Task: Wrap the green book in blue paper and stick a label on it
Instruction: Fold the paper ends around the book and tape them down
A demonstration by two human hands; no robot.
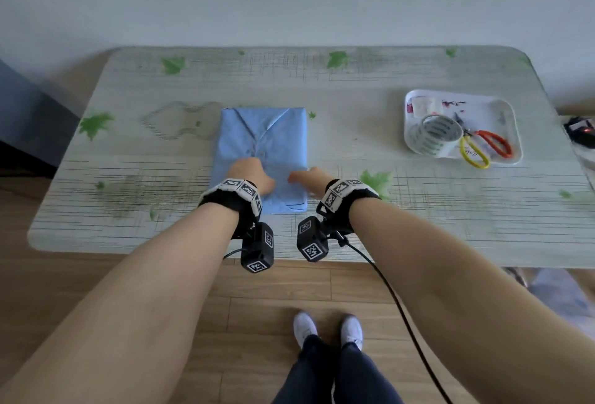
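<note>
Left hand (250, 175) presses on the near end of the blue paper (260, 139) folded shut over the book mid-table, thumb out toward my right hand (306, 180) at the parcel's near right edge. I cannot tell whether either hand's fingers lie flat or curled. Table (354, 146) stretches between the parcel and the tray (483, 110) with tape (438, 133) and scissors (491, 138), well apart.

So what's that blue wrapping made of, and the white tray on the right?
Blue wrapping: looks like matte paper, since it holds sharp folds and fine creases. Tray: probably glossy plastic or melamine, going by its smooth white rim, rounded corners and printed flowers.
</note>
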